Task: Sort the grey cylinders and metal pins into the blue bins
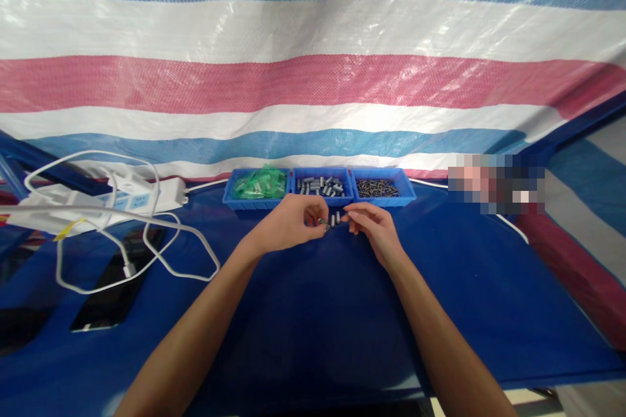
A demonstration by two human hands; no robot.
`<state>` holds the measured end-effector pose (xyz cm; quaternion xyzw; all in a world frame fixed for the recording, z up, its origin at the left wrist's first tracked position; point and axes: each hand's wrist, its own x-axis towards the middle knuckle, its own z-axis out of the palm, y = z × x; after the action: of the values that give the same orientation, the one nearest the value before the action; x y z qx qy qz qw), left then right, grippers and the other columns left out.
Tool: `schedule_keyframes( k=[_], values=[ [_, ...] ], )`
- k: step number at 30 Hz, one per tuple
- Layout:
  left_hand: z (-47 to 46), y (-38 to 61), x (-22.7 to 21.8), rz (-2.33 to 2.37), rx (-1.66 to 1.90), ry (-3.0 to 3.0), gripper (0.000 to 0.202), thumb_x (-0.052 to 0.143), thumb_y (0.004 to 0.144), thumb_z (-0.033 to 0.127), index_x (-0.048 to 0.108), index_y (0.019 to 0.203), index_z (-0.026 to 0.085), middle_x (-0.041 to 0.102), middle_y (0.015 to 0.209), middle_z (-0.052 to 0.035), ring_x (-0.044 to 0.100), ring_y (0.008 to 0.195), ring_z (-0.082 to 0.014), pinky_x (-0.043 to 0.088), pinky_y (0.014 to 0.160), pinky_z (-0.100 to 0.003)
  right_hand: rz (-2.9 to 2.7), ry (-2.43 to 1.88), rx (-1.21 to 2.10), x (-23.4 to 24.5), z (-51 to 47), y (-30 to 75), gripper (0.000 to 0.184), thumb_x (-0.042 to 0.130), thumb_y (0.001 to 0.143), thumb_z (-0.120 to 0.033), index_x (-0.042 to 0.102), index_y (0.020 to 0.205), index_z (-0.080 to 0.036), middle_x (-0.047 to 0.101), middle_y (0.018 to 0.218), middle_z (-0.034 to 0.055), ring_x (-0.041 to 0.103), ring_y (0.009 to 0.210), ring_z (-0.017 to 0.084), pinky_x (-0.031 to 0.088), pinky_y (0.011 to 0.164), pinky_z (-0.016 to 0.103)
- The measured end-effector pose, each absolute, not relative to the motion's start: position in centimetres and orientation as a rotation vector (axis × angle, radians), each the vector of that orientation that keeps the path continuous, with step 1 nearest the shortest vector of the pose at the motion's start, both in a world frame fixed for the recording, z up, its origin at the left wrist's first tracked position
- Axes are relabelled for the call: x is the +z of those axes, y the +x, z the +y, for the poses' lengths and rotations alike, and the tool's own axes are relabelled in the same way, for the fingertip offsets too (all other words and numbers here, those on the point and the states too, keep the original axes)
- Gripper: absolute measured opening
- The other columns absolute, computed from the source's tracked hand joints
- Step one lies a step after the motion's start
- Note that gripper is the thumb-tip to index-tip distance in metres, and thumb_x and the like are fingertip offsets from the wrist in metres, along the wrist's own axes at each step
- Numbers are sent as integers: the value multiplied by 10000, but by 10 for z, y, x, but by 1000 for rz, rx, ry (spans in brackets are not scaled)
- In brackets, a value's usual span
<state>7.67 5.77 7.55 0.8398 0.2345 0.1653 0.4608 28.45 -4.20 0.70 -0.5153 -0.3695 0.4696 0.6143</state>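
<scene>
My left hand [288, 225] is closed in a pinch, thumb against forefinger, with a small grey metal piece [323, 223] at the fingertips. Its exact shape is too small to tell. Just right of it, a few silvery metal cylinders [335, 217] are by the front of the middle blue bin [323, 202]. My right hand [372, 227] is also pinched, its fingertips close to these cylinders. Whatever lies between its fingers is too small to make out. More metal cylinders [320, 186] fill the middle bin, and many small screws [376, 187] lie in the right blue bin [391, 202].
Green plastic packets [261, 184] heap in the left blue bin [244, 204]. White cables [195, 231] loop over a power strip [171, 194] and a black phone [110, 293] at left. A striped sheet [313, 85] hangs behind the blue table [317, 326]. A blurred patch [496, 184] stands at right.
</scene>
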Motion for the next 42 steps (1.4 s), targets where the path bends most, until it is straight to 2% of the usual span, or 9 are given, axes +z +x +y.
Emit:
schedule_keyframes(
  k=[4,8,15,22,28,32,37,42],
  values=[
    [59,79,75,599,436,1714,204,788,829,309,701,927,153,791,862,-61,771,820,-195,615,806,-304,-886,-1182,1114,9,-43,284,213,808,831,-367,811,983,-218,792,842,50,617,638,152,451,597,290],
    [61,81,75,609,445,1603,301,859,771,345,752,965,141,820,934,-100,795,904,-239,635,870,-343,-925,-1156,1131,11,-45,282,256,819,829,-389,808,1023,-221,796,870,53,634,661,165,471,616,304],
    [61,84,71,617,439,1629,278,755,891,404,750,940,131,793,811,-71,752,723,-170,623,736,-280,-968,-1089,1147,14,-48,281,295,831,827,-363,808,1099,-251,800,929,50,660,701,175,503,644,313],
    [58,88,66,680,437,1608,324,751,893,448,711,919,127,766,731,-62,714,621,-147,601,645,-255,-986,-1094,1163,12,-49,281,293,842,823,-367,817,1091,-253,798,933,50,662,704,180,501,643,319],
    [58,88,67,672,433,1594,314,775,872,434,713,922,131,775,737,-65,720,624,-150,612,649,-258,-983,-1084,1167,13,-49,280,284,832,828,-373,816,1086,-254,796,919,51,663,715,186,508,655,328],
    [60,87,69,690,510,1603,281,797,840,398,732,912,135,782,778,-61,769,722,-195,650,719,-301,-963,-1123,1127,13,-47,280,262,822,830,-389,817,1049,-246,802,920,54,650,695,181,504,644,327],
    [66,85,62,898,781,1666,256,804,817,337,790,971,133,816,949,-98,798,894,-267,657,892,-400,-937,-1159,1084,13,-45,283,230,813,837,-381,814,1015,-237,808,913,57,643,681,170,488,642,317],
    [67,87,59,875,912,1815,257,740,863,313,807,1039,138,796,1148,-118,772,1039,-259,629,974,-395,-938,-1152,1092,12,-45,284,210,798,851,-356,811,1023,-236,809,919,56,643,685,164,481,645,310]
  ],
)
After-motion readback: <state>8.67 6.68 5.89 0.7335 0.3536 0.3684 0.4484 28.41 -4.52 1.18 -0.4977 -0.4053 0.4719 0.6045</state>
